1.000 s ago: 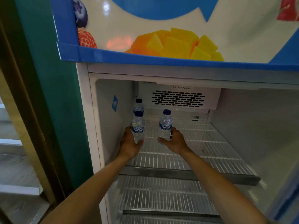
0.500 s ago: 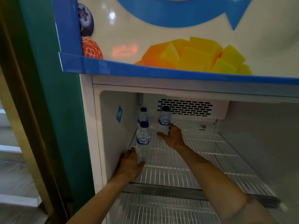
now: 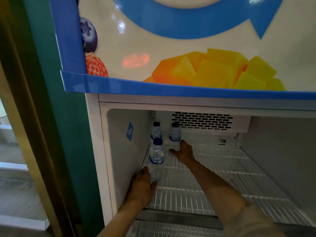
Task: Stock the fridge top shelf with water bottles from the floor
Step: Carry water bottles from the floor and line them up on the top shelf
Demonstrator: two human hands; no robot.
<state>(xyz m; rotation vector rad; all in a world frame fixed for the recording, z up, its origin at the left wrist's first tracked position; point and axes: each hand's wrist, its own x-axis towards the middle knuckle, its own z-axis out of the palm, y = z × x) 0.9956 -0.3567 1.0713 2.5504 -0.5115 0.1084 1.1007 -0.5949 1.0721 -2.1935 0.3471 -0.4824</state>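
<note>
I've pushed my right hand (image 3: 183, 152) deeper since a second ago, and the bottle (image 3: 174, 135) its fingers wrap now stands at the back of the top shelf (image 3: 222, 177), beside the bottle (image 3: 156, 131) already in the corner. My left hand (image 3: 142, 187) has drawn toward the shelf's front edge, fingers curled round the base of the front bottle (image 3: 156, 159). I judge both nearly placed; letting go comes next.
</note>
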